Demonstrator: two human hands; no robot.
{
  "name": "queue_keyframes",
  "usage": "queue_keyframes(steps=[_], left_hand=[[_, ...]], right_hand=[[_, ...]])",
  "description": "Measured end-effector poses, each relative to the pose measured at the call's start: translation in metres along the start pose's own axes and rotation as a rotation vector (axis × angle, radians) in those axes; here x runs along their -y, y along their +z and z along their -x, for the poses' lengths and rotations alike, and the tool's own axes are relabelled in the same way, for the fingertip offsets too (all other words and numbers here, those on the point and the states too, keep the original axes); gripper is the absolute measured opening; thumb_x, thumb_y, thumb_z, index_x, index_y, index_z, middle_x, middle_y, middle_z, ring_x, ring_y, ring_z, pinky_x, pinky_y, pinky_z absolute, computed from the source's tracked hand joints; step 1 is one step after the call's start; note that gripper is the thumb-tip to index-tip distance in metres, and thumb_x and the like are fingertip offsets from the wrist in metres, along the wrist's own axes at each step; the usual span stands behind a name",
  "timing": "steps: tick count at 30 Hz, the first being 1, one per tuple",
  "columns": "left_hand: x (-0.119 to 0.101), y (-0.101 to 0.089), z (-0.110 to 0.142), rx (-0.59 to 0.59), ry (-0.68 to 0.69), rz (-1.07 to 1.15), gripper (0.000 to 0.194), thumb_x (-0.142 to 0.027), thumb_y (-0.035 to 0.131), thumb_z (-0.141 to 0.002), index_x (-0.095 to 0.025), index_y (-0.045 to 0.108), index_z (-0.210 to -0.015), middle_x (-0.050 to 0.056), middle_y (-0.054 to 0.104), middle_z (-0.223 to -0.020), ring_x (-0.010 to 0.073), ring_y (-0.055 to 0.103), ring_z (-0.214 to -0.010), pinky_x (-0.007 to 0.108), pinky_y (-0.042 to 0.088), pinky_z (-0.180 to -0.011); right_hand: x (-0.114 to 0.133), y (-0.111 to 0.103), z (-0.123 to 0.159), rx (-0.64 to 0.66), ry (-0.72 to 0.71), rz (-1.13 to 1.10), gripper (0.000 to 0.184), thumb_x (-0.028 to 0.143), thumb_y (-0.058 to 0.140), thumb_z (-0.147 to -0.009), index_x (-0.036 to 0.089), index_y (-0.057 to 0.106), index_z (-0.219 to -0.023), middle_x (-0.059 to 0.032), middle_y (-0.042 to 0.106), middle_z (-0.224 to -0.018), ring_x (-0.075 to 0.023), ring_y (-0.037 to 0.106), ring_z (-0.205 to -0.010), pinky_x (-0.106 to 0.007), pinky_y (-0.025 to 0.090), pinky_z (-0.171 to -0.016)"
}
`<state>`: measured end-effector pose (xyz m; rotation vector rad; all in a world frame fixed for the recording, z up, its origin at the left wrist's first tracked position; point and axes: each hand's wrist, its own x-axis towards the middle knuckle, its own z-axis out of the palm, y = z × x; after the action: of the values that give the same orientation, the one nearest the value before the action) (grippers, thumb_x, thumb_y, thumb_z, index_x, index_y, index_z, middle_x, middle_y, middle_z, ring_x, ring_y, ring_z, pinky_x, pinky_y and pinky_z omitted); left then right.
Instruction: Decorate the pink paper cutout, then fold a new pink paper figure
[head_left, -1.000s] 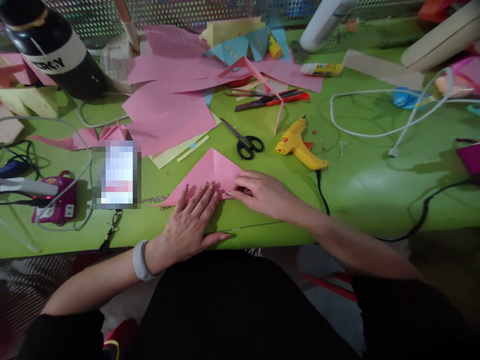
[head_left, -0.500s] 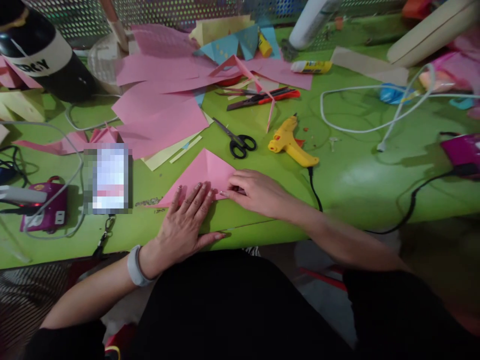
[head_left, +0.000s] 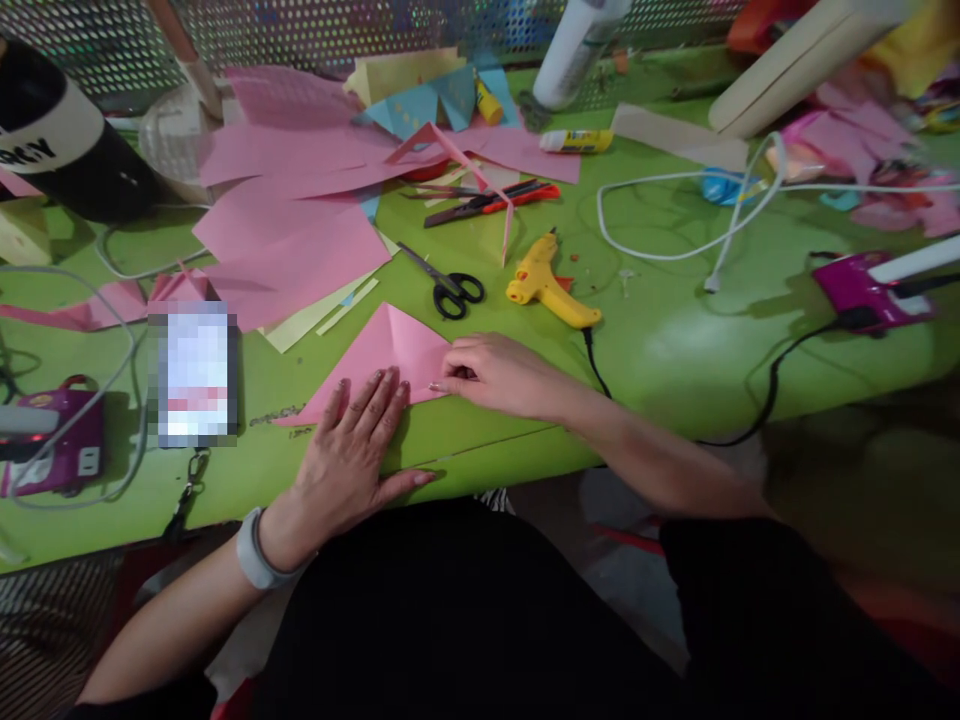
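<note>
A sheet of pink paper [head_left: 390, 345], folded to a triangle with a crease running down from its peak, lies on the green table [head_left: 465, 475]. My left hand [head_left: 352, 440] rests flat on its lower left part, fingers stretched out and thumb apart. At the paper's right corner, my right hand [head_left: 499, 375] has its fingers curled with thumb and forefinger closed on the edge; the corner itself is hidden under them. Black-handled scissors [head_left: 450, 288] lie just beyond the paper, and a yellow glue gun [head_left: 551, 285] is to their right.
Pink sheets [head_left: 292, 240] cover the back left, beside a dark bottle [head_left: 67, 130]. A phone [head_left: 195, 375] lies left of my hand. A glue stick [head_left: 576, 141], a utility knife [head_left: 495, 203] and a white cable [head_left: 652, 250] lie farther back. A purple power block [head_left: 862, 285] stands right.
The view has swung to the right, so everything sits farther left. My left hand stays flat on the pink paper, and my right hand stays closed at its right corner.
</note>
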<state>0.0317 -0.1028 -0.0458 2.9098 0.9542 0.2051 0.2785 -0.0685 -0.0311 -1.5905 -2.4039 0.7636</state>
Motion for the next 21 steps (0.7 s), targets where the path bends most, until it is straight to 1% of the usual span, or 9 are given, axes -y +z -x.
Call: queue_keyframes(steps=[4, 9, 14, 17, 18, 19, 21], left_hand=[[0.001, 0.001, 0.000, -0.008, 0.001, 0.009, 0.096, -0.069, 0.043, -0.091, -0.011, 0.008, -0.158, 0.019, 0.028, -0.160, 0.0330, 0.027, -0.148, 0.052, 0.018, -0.121], [0.002, 0.004, 0.000, -0.025, 0.005, 0.007, 0.094, -0.068, 0.042, -0.092, -0.010, 0.010, -0.158, 0.019, 0.028, -0.160, 0.0334, 0.027, -0.148, 0.053, 0.018, -0.121], [0.002, 0.003, 0.000, -0.047, 0.010, 0.011, 0.095, -0.067, 0.044, -0.092, -0.012, 0.004, -0.159, 0.018, 0.028, -0.160, 0.0331, 0.027, -0.148, 0.053, 0.017, -0.122], [0.002, 0.003, -0.001, -0.054, 0.013, 0.013, 0.095, -0.067, 0.044, -0.092, -0.014, 0.002, -0.159, 0.017, 0.028, -0.161, 0.0326, 0.027, -0.148, 0.052, 0.016, -0.122], [0.002, 0.003, -0.001, -0.053, 0.013, 0.012, 0.095, -0.067, 0.044, -0.092, -0.014, 0.003, -0.159, 0.017, 0.027, -0.161, 0.0326, 0.027, -0.148, 0.052, 0.016, -0.122], [0.002, 0.003, -0.001, -0.050, 0.013, 0.012, 0.095, -0.067, 0.044, -0.092, -0.014, 0.003, -0.159, 0.017, 0.027, -0.161, 0.0326, 0.026, -0.148, 0.052, 0.016, -0.122], [0.003, 0.004, 0.000, -0.047, 0.012, 0.013, 0.094, -0.067, 0.045, -0.092, -0.014, 0.004, -0.159, 0.017, 0.026, -0.161, 0.0328, 0.026, -0.149, 0.053, 0.017, -0.122]], right_hand=[[-0.006, -0.005, 0.002, 0.006, -0.003, 0.020, 0.024, 0.035, 0.062, -0.093, 0.019, 0.068, -0.077, -0.0034, 0.068, -0.080, -0.0167, 0.058, -0.072, -0.031, 0.037, -0.064], [-0.017, -0.010, 0.012, -0.030, 0.026, 0.064, 0.032, 0.040, 0.059, -0.095, 0.019, 0.067, -0.073, -0.0032, 0.068, -0.075, -0.0166, 0.058, -0.070, -0.031, 0.036, -0.064], [-0.035, -0.014, 0.028, -0.107, 0.092, 0.094, 0.032, 0.040, 0.059, -0.095, 0.019, 0.066, -0.072, -0.0035, 0.065, -0.073, -0.0168, 0.057, -0.069, -0.031, 0.036, -0.064], [-0.043, -0.017, 0.039, -0.158, 0.124, 0.079, 0.031, 0.039, 0.059, -0.095, 0.019, 0.065, -0.071, -0.0037, 0.065, -0.072, -0.0179, 0.058, -0.069, -0.032, 0.039, -0.064], [-0.043, -0.018, 0.042, -0.199, 0.131, 0.076, 0.031, 0.039, 0.057, -0.095, 0.019, 0.065, -0.073, -0.0043, 0.066, -0.073, -0.0187, 0.059, -0.070, -0.033, 0.041, -0.065], [-0.041, -0.017, 0.045, -0.274, 0.138, 0.085, 0.030, 0.039, 0.056, -0.096, 0.019, 0.066, -0.076, -0.0054, 0.068, -0.076, -0.0200, 0.061, -0.073, -0.035, 0.044, -0.068], [-0.028, -0.013, 0.050, -0.493, 0.133, 0.139, 0.029, 0.038, 0.051, -0.099, 0.019, 0.069, -0.088, -0.0090, 0.071, -0.088, -0.0240, 0.064, -0.086, -0.041, 0.048, -0.078]])
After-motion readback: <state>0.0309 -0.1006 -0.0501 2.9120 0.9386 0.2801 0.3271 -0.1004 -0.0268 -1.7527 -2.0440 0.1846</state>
